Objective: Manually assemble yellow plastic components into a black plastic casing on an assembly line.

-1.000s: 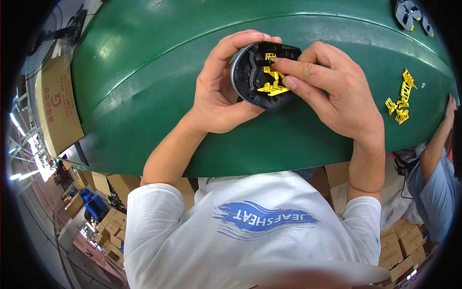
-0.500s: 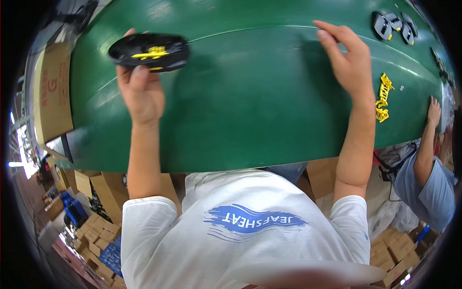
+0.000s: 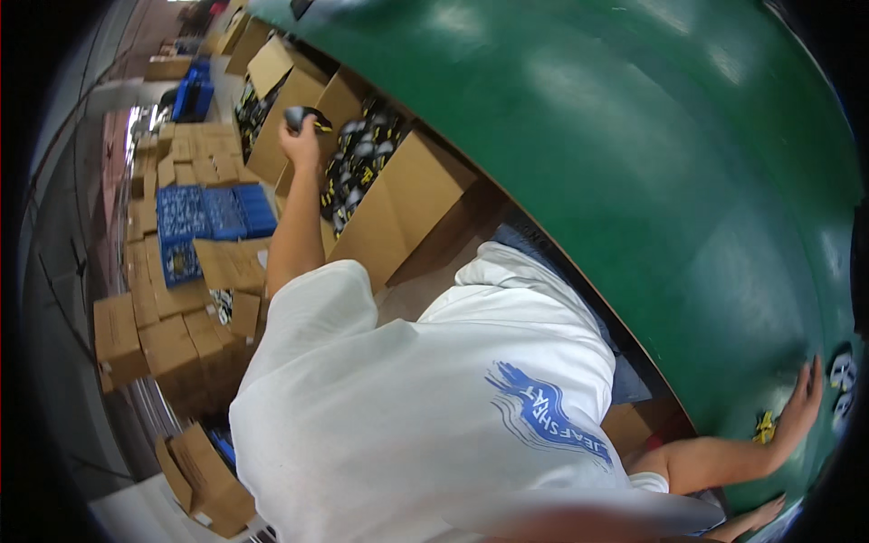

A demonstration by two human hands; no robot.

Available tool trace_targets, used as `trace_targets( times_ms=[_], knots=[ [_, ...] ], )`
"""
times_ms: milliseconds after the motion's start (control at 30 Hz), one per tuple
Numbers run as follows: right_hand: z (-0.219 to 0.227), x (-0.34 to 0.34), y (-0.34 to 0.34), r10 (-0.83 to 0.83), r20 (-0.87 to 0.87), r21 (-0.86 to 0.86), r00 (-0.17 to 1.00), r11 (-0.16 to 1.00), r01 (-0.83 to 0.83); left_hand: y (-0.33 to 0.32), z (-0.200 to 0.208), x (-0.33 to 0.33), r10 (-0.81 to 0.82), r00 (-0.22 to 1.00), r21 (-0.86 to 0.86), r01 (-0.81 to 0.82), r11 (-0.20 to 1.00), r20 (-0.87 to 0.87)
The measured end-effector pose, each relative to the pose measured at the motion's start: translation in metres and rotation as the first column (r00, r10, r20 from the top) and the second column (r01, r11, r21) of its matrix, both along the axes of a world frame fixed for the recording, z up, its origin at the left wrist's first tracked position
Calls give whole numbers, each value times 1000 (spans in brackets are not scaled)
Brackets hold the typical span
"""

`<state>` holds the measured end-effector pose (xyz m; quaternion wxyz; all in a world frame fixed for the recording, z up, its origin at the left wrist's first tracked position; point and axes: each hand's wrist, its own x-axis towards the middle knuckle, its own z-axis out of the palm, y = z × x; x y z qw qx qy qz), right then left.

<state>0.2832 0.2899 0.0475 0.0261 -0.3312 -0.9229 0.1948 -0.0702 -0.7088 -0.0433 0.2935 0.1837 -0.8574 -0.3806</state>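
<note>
My left hand (image 3: 300, 145) is closed around a black oval plastic shell (image 3: 317, 121) with a grey part and yellow pieces. It holds the shell above an open cardboard box (image 3: 412, 204) beside the table. Inside that box lie several similar black, grey and yellow parts (image 3: 360, 163). Over the green table at the far right, my right hand (image 3: 802, 403) is open with its fingers stretched out. Close by it are a small cluster of yellow plastic pieces (image 3: 766, 425) and grey-and-black parts (image 3: 843, 373).
The long green table (image 3: 615, 163) runs diagonally past my body. Stacked cardboard boxes (image 3: 181, 348) and blue crates (image 3: 213, 213) stand on the left. Another person's hand (image 3: 769, 509) reaches onto the table at the lower right.
My body and view have turned left. The left hand has carried the shell from over the table to above the open box. My right hand remains over the table, nearer the grey-and-black parts.
</note>
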Motion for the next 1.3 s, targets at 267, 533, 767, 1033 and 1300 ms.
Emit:
trace_targets(
  times_ms=[267,533,767,1033,1300],
  knots=[
    [15,30,-18,142,252,116,957,978,-175,-103,-118,137,315,653,69,-492,868,689],
    [25,23,-57,-7,53,50,999,999,4,-31,-147,105,543,155,-528,-126,840,825],
    [44,59,-75,-305,49,293,951,915,278,-3,-10,-64,33,971,-382,-125,916,-239],
    [30,62,-104,-187,107,320,977,936,144,432,72,-121,-731,588,-167,728,665,-346],
    [-16,43,-133,67,-421,193,905,981,17,813,79,56,-951,-264,-38,965,-261,-163]
  ],
)
